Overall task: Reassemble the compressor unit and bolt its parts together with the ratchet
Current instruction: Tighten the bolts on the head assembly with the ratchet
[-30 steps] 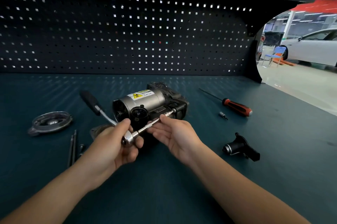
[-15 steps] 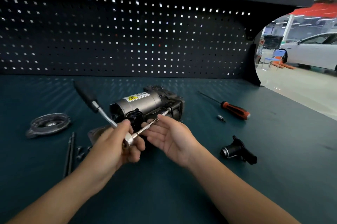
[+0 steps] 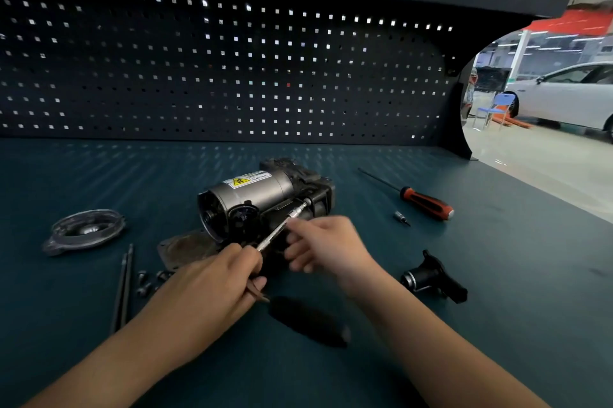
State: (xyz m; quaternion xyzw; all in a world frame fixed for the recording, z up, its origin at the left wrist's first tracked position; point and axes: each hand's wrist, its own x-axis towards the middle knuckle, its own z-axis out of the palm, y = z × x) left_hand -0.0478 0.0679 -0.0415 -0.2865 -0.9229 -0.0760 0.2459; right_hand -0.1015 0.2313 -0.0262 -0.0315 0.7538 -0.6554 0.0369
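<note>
1. Nearest you, in front of the compressor (image 3: 262, 198), is the ratchet (image 3: 308, 321), its black grip blurred. Your left hand (image 3: 215, 278) is clamped round its head end, fingers curled on the metal.
2. To the compressor's near left lie two rods (image 3: 124, 285) and some loose bolts (image 3: 146, 281). To its near right lies a black fitting (image 3: 431, 278).
3. Your right hand (image 3: 326, 248) is just in front of the compressor, fingers curled beside the bar (image 3: 282, 228). It is blurred, so I cannot tell whether it pinches the bar or only steadies it.
4. The bar runs from the ratchet up to a fastener on the compressor's right flank.
5. The compressor lies on its side, mid-bench (image 3: 497, 358), with a flat plate (image 3: 185, 248) against its left end. Expect it to be heavy and rigid. The smooth labelled can could roll or slip, so brace the black cast block instead and keep your fingers out of the open left end.
6. A round cover (image 3: 86, 231) sits well left of the compressor. A small bit (image 3: 401, 218) and a screwdriver (image 3: 426, 202) sit to its right.
7. Behind the compressor stands the pegboard (image 3: 199, 76).
</note>
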